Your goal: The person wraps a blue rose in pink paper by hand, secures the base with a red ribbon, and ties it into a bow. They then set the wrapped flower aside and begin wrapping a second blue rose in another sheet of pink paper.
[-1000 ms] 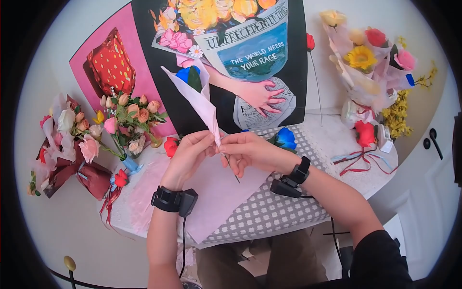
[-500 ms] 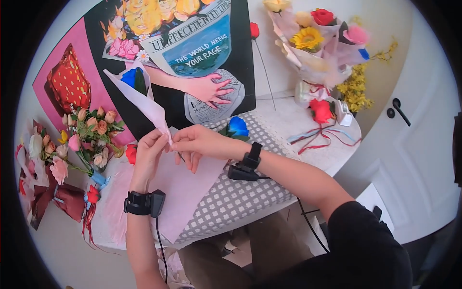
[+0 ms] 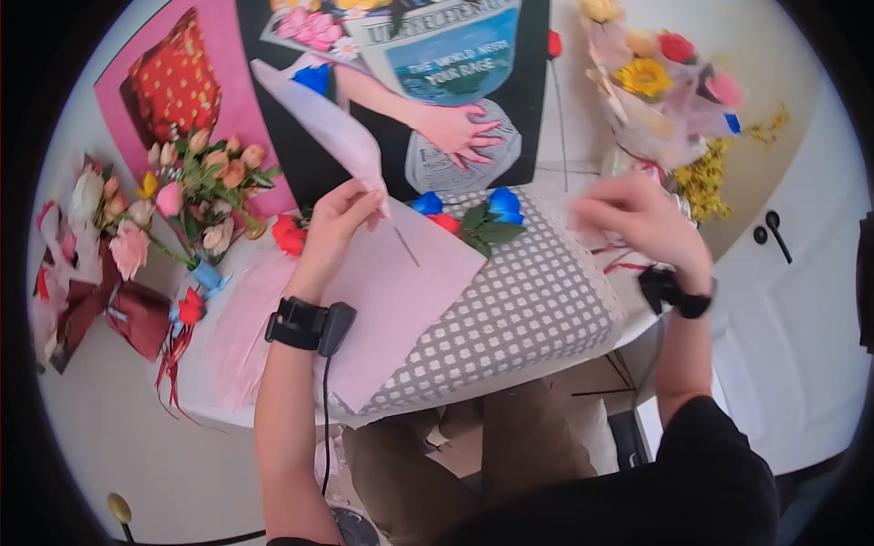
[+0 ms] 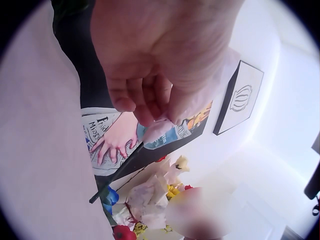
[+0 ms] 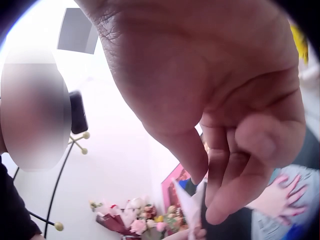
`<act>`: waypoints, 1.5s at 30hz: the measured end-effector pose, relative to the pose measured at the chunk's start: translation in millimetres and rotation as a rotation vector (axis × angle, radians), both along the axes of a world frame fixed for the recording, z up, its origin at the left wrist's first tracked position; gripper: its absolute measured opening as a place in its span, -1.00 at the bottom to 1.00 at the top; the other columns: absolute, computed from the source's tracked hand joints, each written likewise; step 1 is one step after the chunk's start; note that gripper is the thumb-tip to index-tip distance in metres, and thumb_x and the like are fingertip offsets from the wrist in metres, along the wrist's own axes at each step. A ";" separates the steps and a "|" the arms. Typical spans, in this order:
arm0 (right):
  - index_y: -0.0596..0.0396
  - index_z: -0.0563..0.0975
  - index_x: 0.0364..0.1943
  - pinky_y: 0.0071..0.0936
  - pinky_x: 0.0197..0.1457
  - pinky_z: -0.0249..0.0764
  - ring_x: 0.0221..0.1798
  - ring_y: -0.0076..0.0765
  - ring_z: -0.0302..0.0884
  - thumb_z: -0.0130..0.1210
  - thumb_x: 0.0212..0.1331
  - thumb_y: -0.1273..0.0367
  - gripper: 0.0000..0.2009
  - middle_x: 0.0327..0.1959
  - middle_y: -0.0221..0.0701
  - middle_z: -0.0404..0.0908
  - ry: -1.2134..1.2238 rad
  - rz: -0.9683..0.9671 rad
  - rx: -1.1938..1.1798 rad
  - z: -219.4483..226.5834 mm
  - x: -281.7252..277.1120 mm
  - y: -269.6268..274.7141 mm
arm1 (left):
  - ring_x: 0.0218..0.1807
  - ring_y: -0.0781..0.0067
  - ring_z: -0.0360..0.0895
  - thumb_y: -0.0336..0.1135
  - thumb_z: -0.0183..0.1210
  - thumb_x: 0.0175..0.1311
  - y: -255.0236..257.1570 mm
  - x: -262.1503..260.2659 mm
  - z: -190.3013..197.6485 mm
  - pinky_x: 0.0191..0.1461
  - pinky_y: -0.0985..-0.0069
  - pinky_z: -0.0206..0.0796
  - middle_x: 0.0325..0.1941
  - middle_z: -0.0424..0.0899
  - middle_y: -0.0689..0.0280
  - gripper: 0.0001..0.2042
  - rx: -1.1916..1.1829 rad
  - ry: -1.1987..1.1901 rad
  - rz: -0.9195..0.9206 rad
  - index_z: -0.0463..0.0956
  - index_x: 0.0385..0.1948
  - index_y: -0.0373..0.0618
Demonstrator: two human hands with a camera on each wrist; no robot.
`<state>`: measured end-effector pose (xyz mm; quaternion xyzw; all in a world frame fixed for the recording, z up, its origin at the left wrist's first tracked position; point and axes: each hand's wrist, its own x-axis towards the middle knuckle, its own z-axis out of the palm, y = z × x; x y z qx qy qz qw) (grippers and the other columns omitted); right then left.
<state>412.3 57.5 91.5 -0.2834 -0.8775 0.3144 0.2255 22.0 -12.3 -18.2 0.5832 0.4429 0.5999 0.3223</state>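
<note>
My left hand (image 3: 341, 218) pinches the gathered lower end of a pale pink paper wrap (image 3: 350, 141) around an artificial blue rose (image 3: 312, 79). The flower tilts up and to the left, and its thin dark stem (image 4: 117, 172) sticks out below the fingers. Over the right end of the table is my right hand (image 3: 637, 218), blurred in the head view. Its fingers are loosely bent with nothing between them in the right wrist view, and it overlaps red ribbons (image 3: 624, 262). A flat sheet of pink paper (image 3: 401, 300) lies beneath the held flower.
Blue roses (image 3: 505, 206) and a red rose (image 3: 444, 221) lie at the back of the checked cloth (image 3: 537, 300). Bouquets stand left (image 3: 127, 246) and right (image 3: 651, 100). A painted poster (image 3: 455, 136) leans behind. Another red rose (image 3: 289, 235) lies left.
My right hand has let go of the wrapped stem and moved right, toward the table's right end. The left hand still holds the wrapped rose. The head view has shifted.
</note>
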 end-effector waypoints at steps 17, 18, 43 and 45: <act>0.17 0.60 -0.50 -0.51 -0.66 0.29 -0.66 -0.52 0.45 0.26 0.16 0.05 -0.59 -0.65 -0.48 0.51 -0.227 -1.125 0.050 -95.6 280.1 187.7 | -0.38 0.67 0.44 -0.28 0.19 0.46 3.7 -1.1 -3.0 -0.25 0.67 0.25 -0.37 0.61 0.43 -0.83 0.014 -0.005 0.005 0.62 -0.23 -0.20; 0.17 0.60 -0.50 -0.51 -0.66 0.29 -0.66 -0.52 0.45 0.26 0.16 0.05 -0.59 -0.65 -0.48 0.51 -0.225 -1.133 0.048 -95.6 274.5 183.2 | -0.38 0.68 0.43 -0.26 0.17 0.47 3.1 -1.3 -3.1 -0.25 0.67 0.22 -0.38 0.60 0.44 -0.83 0.001 0.000 0.004 0.61 -0.22 -0.18; 0.04 0.52 -0.46 -0.48 -0.41 0.55 -0.40 -0.43 0.68 0.31 0.22 0.33 -0.80 -0.52 -0.52 0.51 0.253 -0.954 -0.529 -97.4 256.3 190.0 | -0.41 0.68 0.42 -0.25 0.19 0.46 5.5 -3.8 -5.3 -0.29 0.66 0.22 -0.40 0.59 0.44 -0.82 -0.001 -0.029 0.004 0.62 -0.25 -0.18; 0.04 0.51 -0.45 -0.43 -0.30 0.67 -0.32 -0.36 0.75 0.30 0.23 0.35 -0.81 -0.49 -0.52 0.52 0.300 -0.933 -0.577 -99.5 260.7 192.2 | -0.41 0.67 0.43 -0.25 0.19 0.46 5.0 -2.7 -4.3 -0.29 0.66 0.22 -0.40 0.59 0.43 -0.82 -0.003 -0.030 0.010 0.62 -0.25 -0.18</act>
